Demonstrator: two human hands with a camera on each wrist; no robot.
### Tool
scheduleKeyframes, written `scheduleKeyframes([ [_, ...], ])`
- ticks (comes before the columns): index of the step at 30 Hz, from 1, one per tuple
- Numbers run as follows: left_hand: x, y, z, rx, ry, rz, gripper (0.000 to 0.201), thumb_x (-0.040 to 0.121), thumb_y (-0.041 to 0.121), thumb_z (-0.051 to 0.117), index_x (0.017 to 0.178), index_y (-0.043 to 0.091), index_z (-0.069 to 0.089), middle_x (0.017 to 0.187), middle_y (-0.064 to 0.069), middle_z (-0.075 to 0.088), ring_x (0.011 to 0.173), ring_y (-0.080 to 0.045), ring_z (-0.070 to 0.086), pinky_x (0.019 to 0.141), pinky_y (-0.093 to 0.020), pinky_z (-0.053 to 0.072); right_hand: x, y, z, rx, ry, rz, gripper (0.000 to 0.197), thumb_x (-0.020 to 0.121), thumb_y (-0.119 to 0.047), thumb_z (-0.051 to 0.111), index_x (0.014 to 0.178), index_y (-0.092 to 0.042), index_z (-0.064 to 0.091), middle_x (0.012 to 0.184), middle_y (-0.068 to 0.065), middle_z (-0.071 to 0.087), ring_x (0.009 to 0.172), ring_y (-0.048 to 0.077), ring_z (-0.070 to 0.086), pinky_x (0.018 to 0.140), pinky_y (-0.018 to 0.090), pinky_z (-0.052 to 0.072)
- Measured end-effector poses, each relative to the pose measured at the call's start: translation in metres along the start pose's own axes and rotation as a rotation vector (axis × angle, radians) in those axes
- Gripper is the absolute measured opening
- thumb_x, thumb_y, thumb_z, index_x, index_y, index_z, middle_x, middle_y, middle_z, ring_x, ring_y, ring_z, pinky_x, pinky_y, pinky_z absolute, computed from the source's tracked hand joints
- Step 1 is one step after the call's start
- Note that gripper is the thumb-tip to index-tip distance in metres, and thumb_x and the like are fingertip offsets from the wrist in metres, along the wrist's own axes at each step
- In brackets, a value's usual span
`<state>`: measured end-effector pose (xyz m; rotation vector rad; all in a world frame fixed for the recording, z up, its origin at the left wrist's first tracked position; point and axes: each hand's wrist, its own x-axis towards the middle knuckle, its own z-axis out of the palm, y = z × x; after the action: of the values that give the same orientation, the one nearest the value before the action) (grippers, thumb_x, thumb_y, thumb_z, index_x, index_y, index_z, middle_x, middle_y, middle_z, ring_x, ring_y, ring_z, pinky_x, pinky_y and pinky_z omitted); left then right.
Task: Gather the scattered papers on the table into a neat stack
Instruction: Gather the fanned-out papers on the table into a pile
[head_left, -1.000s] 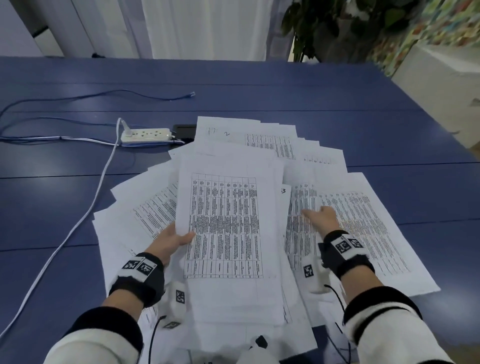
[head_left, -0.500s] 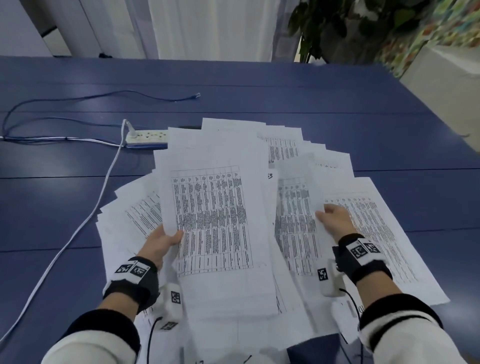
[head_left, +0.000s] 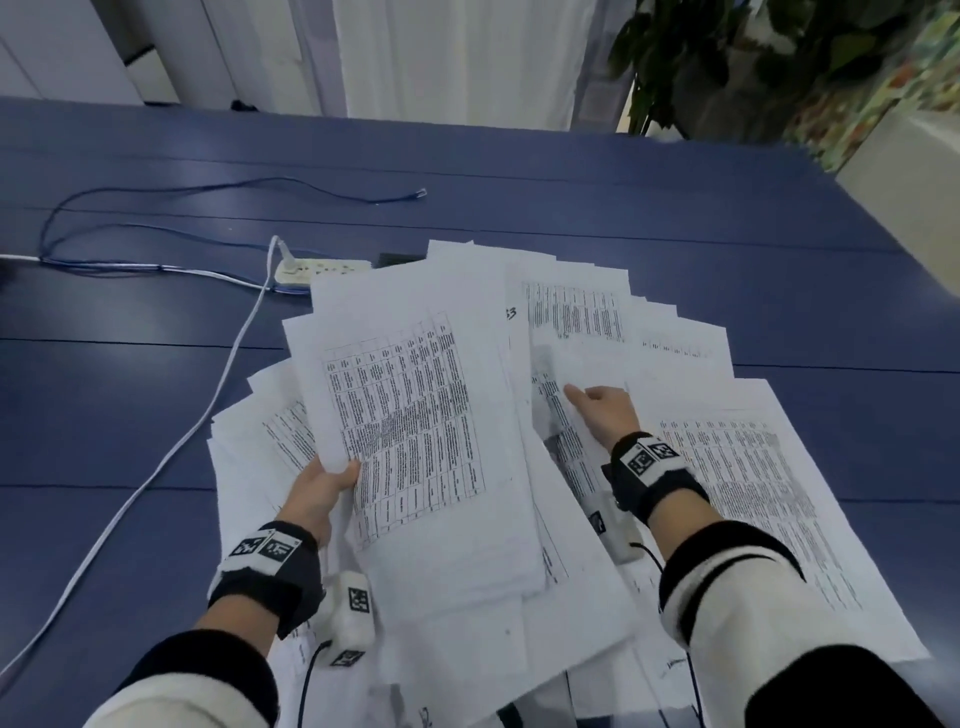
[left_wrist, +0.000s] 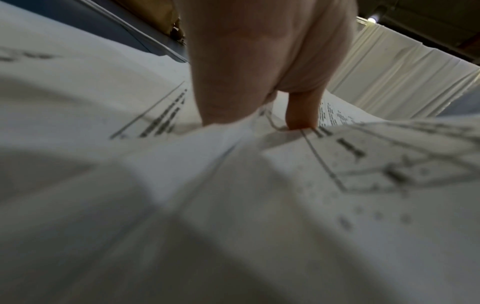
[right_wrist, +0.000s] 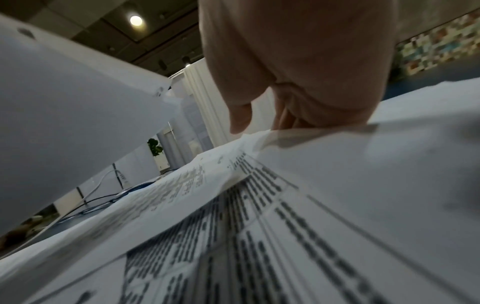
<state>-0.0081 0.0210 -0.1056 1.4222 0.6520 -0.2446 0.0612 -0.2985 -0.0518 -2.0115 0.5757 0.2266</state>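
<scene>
White printed papers lie fanned and overlapping on the blue table. My left hand grips the left edge of a bundle of sheets, thumb on top, and holds it lifted and tilted over the pile. In the left wrist view the left hand pinches that bundle. My right hand is on the papers just right of the bundle. In the right wrist view its fingers go under the edge of a sheet, with the thumb above it.
A white power strip lies just beyond the papers, with a small dark object beside it. Its white cable runs toward the near left. A thin blue cable loops at the far left. A leafy plant stands past the table.
The left hand has raised the bundle and swung its top to the left. The right hand has moved up and right over the pile and has lifted a sheet's edge.
</scene>
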Motion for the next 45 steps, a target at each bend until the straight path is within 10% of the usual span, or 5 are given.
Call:
scheduleKeyframes([
  [9,-0.009,0.011,0.012,0.082,0.094,0.028,0.034,0.092,0.0,0.051,0.125,-0.004,0.049,0.122,-0.02,0.058,0.115,-0.033,0.054,0.099,-0.041,0.04,0.027,0.0,0.047,-0.12,-0.108,-0.035,0.021,0.07,-0.016,0.059,0.052,-0.007,0.056,0.064,0.005,0.052,0.071,0.013,0.046,0.064,0.033,0.046],
  [23,-0.038,0.025,0.049,0.373,-0.028,0.08,0.052,0.095,0.015,0.049,0.143,0.007,0.03,0.141,-0.011,0.044,0.129,-0.028,0.043,0.107,-0.041,0.035,-0.036,0.057,-0.023,0.225,-0.363,0.229,0.04,0.09,-0.019,0.055,0.121,0.007,0.054,0.108,0.015,0.067,0.101,0.03,0.063,0.1,0.045,0.044],
  [27,-0.044,0.029,0.073,0.391,-0.134,0.093,0.055,0.094,0.016,0.05,0.143,0.008,0.026,0.141,-0.014,0.043,0.128,-0.03,0.044,0.104,-0.041,0.038,-0.043,0.028,-0.007,0.104,-0.334,0.166,0.076,0.091,-0.05,0.047,0.148,-0.006,0.021,0.154,0.009,0.025,0.141,0.027,0.025,0.117,0.043,0.02],
  [33,-0.041,0.029,0.069,0.403,-0.242,0.102,0.063,0.094,0.018,0.05,0.147,0.012,0.016,0.146,-0.01,0.039,0.127,-0.026,0.045,0.109,-0.04,0.034,-0.04,0.035,-0.002,0.018,-0.221,0.059,0.038,0.09,-0.012,0.057,0.127,-0.003,0.051,0.126,0.013,0.059,0.109,0.026,0.058,0.1,0.04,0.044],
  [45,-0.017,0.021,-0.013,0.755,0.337,0.024,0.065,0.081,0.033,0.068,0.133,0.007,0.039,0.137,-0.018,0.033,0.126,-0.036,0.034,0.107,-0.046,0.032,-0.047,0.061,-0.023,0.234,-0.18,0.116,0.034,0.091,-0.002,0.053,0.126,-0.003,0.052,0.115,0.011,0.059,0.104,0.026,0.054,0.094,0.037,0.04],
])
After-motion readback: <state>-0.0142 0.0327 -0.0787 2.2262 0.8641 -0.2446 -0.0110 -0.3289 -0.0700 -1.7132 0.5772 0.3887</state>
